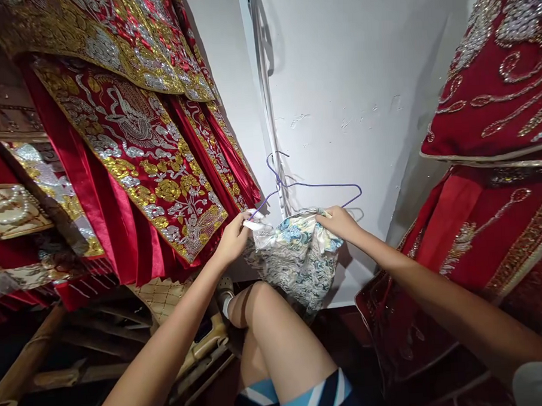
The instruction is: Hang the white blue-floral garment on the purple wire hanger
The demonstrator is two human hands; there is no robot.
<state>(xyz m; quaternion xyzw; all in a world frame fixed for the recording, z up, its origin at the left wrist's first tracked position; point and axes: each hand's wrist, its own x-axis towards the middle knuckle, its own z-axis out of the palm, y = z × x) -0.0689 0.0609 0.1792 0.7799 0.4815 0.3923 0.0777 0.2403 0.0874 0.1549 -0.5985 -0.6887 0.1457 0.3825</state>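
A floral garment (pixel 296 274) in white, blue and green, gathered and crinkled over its lower part, hangs in front of me between my hands. My left hand (pixel 234 236) is closed on its upper left corner, by a white edge, where the left end of a blue-purple wire hanger (pixel 315 185) meets the fingers. My right hand (pixel 339 224) pinches the garment's upper right edge, just below the hanger's right end. The hanger's hook points up against the white wall. I cannot tell whether the garment is fastened to the hanger.
Red robes with gold and silver embroidery (pixel 162 172) hang on the left. More red beaded garments (pixel 496 121) hang at the right. A white wall (pixel 338 92) with a narrow vertical rail (pixel 263 77) stands ahead. Bamboo furniture (pixel 81 374) is at lower left, beside my bent legs (pixel 281 340).
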